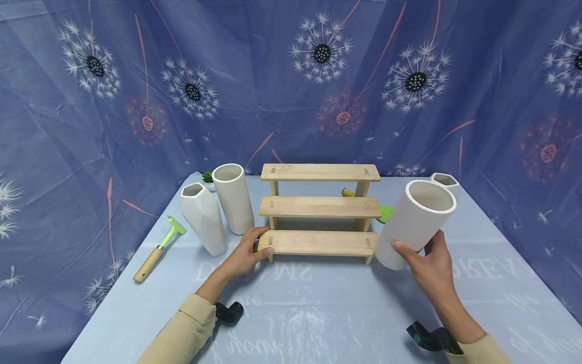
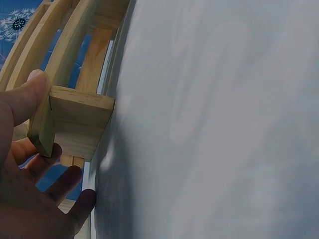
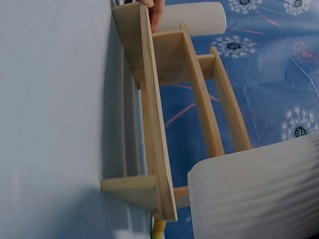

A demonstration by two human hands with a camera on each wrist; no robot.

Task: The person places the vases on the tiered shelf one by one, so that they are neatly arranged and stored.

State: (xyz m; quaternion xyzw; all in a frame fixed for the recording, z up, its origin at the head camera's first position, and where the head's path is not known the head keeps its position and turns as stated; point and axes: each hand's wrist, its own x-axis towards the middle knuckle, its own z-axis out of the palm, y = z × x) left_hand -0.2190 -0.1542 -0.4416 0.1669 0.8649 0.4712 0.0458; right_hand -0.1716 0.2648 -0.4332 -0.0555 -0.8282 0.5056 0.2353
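Observation:
My left hand (image 1: 247,253) grips the left end of the lowest board of a three-tier wooden shelf (image 1: 318,206). In the left wrist view the thumb (image 2: 35,82) lies over that board and an index finger reaches under it. To the right of the shelf, my right hand (image 1: 429,260) holds a white cylindrical vase (image 1: 409,230) by its side, thumb in front. The vase leans to the right, its mouth up. Ribbing shows on the vase (image 3: 259,189) in the right wrist view, where the right hand itself is out of sight.
Left of the shelf stand a ribbed white vase (image 1: 236,202), a faceted white vase (image 1: 204,220) and a small potted succulent (image 1: 207,178). A green hand tool with a wooden handle (image 1: 156,255) lies at far left. Behind the held vase another white vase (image 1: 445,180) shows partly; a green tool (image 1: 385,213) lies behind the shelf.

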